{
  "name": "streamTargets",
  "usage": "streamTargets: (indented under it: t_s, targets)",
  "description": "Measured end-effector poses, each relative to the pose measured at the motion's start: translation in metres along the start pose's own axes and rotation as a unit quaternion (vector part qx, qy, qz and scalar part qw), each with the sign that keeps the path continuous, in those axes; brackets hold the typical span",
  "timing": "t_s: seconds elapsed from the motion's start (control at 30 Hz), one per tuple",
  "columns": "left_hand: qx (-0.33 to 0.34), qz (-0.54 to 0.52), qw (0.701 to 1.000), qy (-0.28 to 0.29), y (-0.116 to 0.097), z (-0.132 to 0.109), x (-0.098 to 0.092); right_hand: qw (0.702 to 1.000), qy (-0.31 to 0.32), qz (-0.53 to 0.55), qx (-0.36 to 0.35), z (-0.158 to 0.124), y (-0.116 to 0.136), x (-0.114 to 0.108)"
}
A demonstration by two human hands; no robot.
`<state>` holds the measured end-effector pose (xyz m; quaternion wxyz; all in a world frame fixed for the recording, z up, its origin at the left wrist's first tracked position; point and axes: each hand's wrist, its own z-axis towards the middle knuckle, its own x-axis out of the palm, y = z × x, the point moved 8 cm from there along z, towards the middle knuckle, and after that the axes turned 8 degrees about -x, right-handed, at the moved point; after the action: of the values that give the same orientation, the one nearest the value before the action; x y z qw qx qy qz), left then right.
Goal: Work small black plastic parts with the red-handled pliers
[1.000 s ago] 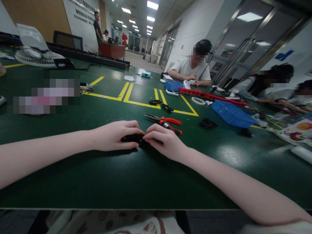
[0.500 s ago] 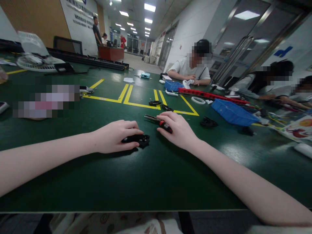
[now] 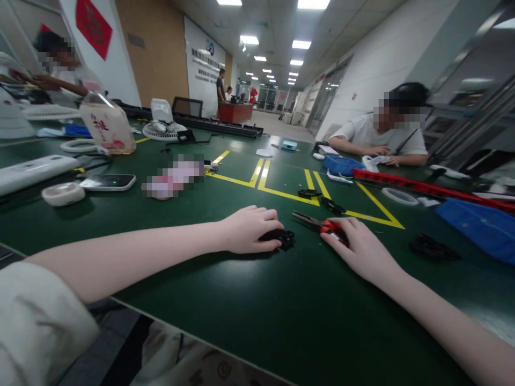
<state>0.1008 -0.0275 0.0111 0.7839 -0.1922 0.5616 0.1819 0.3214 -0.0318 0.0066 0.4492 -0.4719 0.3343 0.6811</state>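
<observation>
On the green table (image 3: 225, 300), my left hand (image 3: 255, 230) has its fingers wrapped round a black part (image 3: 286, 239), whose right end sticks out past the fingertips. To its right, my right hand (image 3: 356, 244) is closed on the handles of red-and-black pliers (image 3: 332, 229). The metal jaws of the pliers point up and left, away from the black part. Beyond the pliers lie two small black parts (image 3: 309, 193) (image 3: 333, 206) near the yellow tape lines (image 3: 287, 197). Another black part (image 3: 432, 247) rests to the right of my right hand.
A phone (image 3: 108, 183), a white roll (image 3: 63, 194), a bottle (image 3: 108, 126) and a small fan (image 3: 163, 126) stand or lie on the left. Blue bins (image 3: 478, 225) and a red strip (image 3: 434, 187) are at the right. A person (image 3: 382, 134) sits across the table.
The view has turned left, so both hands and the table items appear further right, and more of the left side shows. Both hands keep their holds, with more of the red handles visible.
</observation>
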Motion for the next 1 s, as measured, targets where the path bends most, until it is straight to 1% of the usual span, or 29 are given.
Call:
streamTargets:
  t_s: [0.1,0.17,0.33,0.43,0.57,0.67,0.77,1.0]
  targets:
    - [0.004,-0.005,1.000,-0.005,-0.001,0.000,0.000,1.000,-0.003,0.005,-0.010,0.000,0.006,-0.001]
    - [0.006,-0.007,1.000,-0.007,-0.001,-0.001,0.000,0.999,-0.019,0.004,-0.032,0.000,0.015,-0.006]
    - [-0.002,0.007,1.000,-0.006,0.000,0.000,0.001,0.988,-0.091,-0.019,-0.120,-0.004,0.044,-0.022]
    - [-0.006,0.024,1.000,-0.007,0.000,0.000,0.001,0.978,-0.128,-0.036,-0.158,-0.007,0.055,-0.029]
    - [-0.010,0.040,0.999,-0.010,-0.001,-0.001,0.001,0.973,-0.156,-0.038,-0.165,-0.011,0.059,-0.036]
    - [-0.018,0.042,0.999,-0.012,0.000,-0.002,0.001,0.976,-0.161,-0.017,-0.143,-0.011,0.056,-0.038]
    - [-0.030,0.039,0.999,-0.003,0.002,-0.002,0.001,0.980,-0.147,0.021,-0.130,-0.011,0.055,-0.037]
    - [-0.048,0.053,0.997,0.006,0.005,-0.001,0.002,0.982,-0.111,0.071,-0.132,-0.010,0.059,-0.033]
